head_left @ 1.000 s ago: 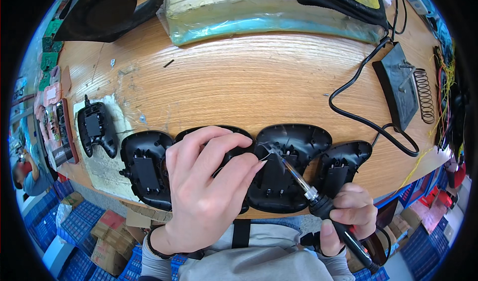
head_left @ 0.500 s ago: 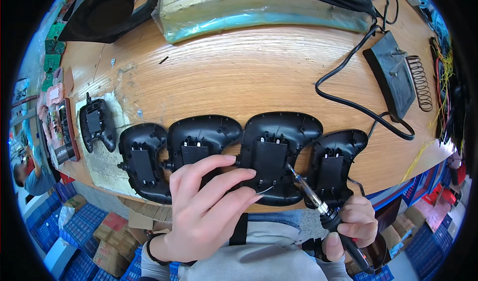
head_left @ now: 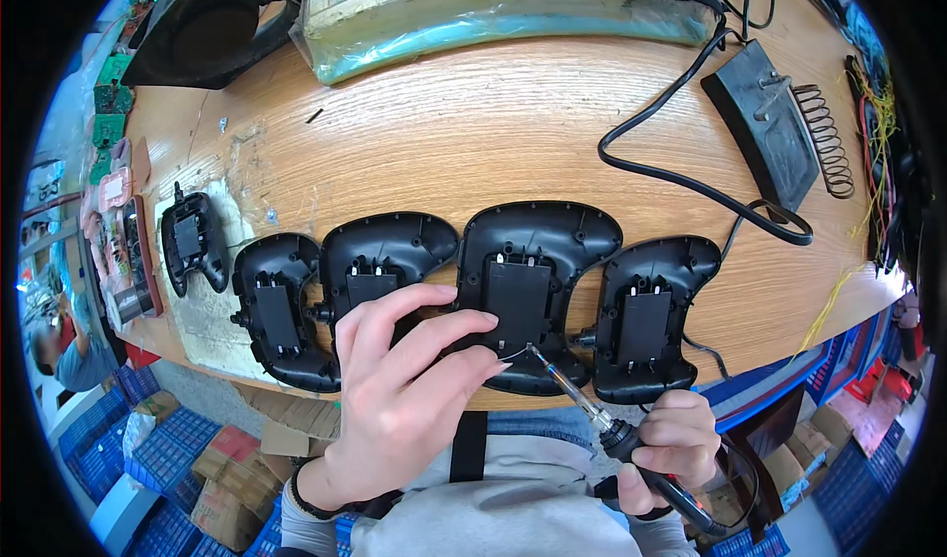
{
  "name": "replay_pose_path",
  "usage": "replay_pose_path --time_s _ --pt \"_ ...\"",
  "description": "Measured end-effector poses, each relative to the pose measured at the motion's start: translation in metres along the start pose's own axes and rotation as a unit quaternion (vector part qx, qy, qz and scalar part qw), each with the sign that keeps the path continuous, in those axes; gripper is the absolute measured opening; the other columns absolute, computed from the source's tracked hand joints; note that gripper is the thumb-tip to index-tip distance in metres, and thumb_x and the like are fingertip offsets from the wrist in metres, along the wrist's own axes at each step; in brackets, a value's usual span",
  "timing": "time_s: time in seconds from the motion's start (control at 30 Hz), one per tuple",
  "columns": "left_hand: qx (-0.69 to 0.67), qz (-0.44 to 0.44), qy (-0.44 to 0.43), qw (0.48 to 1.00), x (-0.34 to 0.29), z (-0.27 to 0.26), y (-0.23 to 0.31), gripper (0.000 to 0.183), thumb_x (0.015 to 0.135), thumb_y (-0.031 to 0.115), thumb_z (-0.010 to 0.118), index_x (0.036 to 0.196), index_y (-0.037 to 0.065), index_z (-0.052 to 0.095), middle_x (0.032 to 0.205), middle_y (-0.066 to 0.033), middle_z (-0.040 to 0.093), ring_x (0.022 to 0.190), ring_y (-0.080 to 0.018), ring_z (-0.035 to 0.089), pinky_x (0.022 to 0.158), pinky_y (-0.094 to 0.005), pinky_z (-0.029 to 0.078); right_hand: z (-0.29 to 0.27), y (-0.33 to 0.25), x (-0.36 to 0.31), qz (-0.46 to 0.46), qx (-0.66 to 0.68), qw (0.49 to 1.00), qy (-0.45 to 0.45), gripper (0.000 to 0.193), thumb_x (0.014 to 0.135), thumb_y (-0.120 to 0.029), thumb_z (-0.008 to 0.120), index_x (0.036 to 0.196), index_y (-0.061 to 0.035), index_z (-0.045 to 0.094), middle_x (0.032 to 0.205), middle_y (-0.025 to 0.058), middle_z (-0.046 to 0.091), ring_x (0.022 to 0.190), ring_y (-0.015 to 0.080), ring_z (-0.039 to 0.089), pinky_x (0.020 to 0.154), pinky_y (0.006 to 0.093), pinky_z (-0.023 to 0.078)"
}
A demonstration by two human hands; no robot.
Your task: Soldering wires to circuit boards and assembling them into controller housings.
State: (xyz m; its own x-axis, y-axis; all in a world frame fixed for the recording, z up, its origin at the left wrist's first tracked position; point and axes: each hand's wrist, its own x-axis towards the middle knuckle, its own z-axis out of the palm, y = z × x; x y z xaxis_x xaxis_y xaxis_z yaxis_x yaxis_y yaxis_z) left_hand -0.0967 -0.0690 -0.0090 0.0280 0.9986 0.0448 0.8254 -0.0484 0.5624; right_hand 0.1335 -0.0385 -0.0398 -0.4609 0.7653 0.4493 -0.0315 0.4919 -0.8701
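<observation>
A row of black game controller shells lies along the near table edge, each with a rectangular battery compartment and metal contacts. My right hand (head_left: 681, 441) grips a soldering iron (head_left: 619, 439). Its tip meets the lower edge of the compartment on the large middle shell (head_left: 582, 231), beside a metal contact. Between the thumb and fingers of my left hand (head_left: 400, 394) is a thin, silvery solder wire (head_left: 515, 353), its end at the iron's tip. That hand partly covers the neighbouring shell (head_left: 395, 241). Other shells lie at right (head_left: 646, 325) and left (head_left: 276, 310).
A soldering iron stand (head_left: 755, 128) with a coil spring (head_left: 827, 148) stands at the far right. A black cable (head_left: 681, 180) loops across the table. A plastic-wrapped box (head_left: 493, 34) and a black container (head_left: 212, 34) stand at the back. A smaller shell (head_left: 194, 246) lies left.
The iron's tip has moved from the compartment's right side down to the lower contact, meeting the solder wire. The view has shifted slightly.
</observation>
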Motion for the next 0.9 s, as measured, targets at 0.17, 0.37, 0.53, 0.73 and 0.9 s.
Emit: replay_pose_path --time_s 0.17,0.37,0.53,0.73,0.9 --pt "0.006 -0.017 0.003 1.000 0.0034 -0.0003 0.0043 0.014 0.056 0.008 0.073 0.068 0.009 0.066 0.090 0.0002 0.064 0.097 -0.0243 0.053 0.084 -0.0367 0.036 0.0012 -0.0019 0.0009 0.006 -0.010 1.000 -0.007 0.021 0.060 -0.009 0.066 0.075 -0.0034 0.053 0.048 0.0029 0.046 0.033 0.0137 0.043 0.036 0.0238 0.027" --pt "0.008 -0.018 0.008 1.000 0.0022 0.0009 0.0028 0.014 0.056 0.009 0.073 0.068 0.009 0.066 0.089 0.0005 0.064 0.097 -0.0241 0.053 0.084 -0.0369 0.036 0.0036 0.0001 -0.0018 0.005 -0.007 1.000 0.008 0.020 0.060 -0.009 0.066 0.074 -0.0038 0.053 0.048 0.0029 0.046 0.033 0.0136 0.043 0.036 0.0238 0.027" --pt "0.009 -0.017 0.009 1.000 0.0029 0.0019 0.0032 0.014 0.056 0.009 0.074 0.068 0.009 0.066 0.089 0.0008 0.064 0.096 -0.0240 0.053 0.083 -0.0370 0.036 0.0027 0.0007 -0.0009 0.002 -0.003 1.000 -0.001 0.020 0.060 -0.010 0.066 0.074 -0.0037 0.054 0.048 0.0028 0.046 0.033 0.0135 0.043 0.035 0.0236 0.027" --pt "0.012 -0.009 0.010 1.000 0.0041 0.0024 0.0034 0.014 0.056 0.010 0.074 0.068 0.010 0.066 0.088 0.0012 0.063 0.096 -0.0240 0.053 0.082 -0.0367 0.036 0.0029 0.0013 -0.0035 -0.013 -0.015 1.000 0.000 0.021 0.059 -0.010 0.066 0.075 -0.0038 0.054 0.049 0.0024 0.045 0.033 0.0127 0.041 0.035 0.0234 0.026" --pt "0.012 -0.007 0.009 1.000 0.0050 0.0037 0.0038 0.015 0.055 0.010 0.074 0.068 0.010 0.066 0.089 0.0011 0.063 0.096 -0.0241 0.053 0.082 -0.0367 0.036 0.0020 -0.0022 -0.0025 -0.008 -0.034 0.999 -0.016 0.021 0.060 -0.010 0.066 0.076 -0.0053 0.055 0.049 0.0022 0.046 0.034 0.0122 0.041 0.036 0.0230 0.024"
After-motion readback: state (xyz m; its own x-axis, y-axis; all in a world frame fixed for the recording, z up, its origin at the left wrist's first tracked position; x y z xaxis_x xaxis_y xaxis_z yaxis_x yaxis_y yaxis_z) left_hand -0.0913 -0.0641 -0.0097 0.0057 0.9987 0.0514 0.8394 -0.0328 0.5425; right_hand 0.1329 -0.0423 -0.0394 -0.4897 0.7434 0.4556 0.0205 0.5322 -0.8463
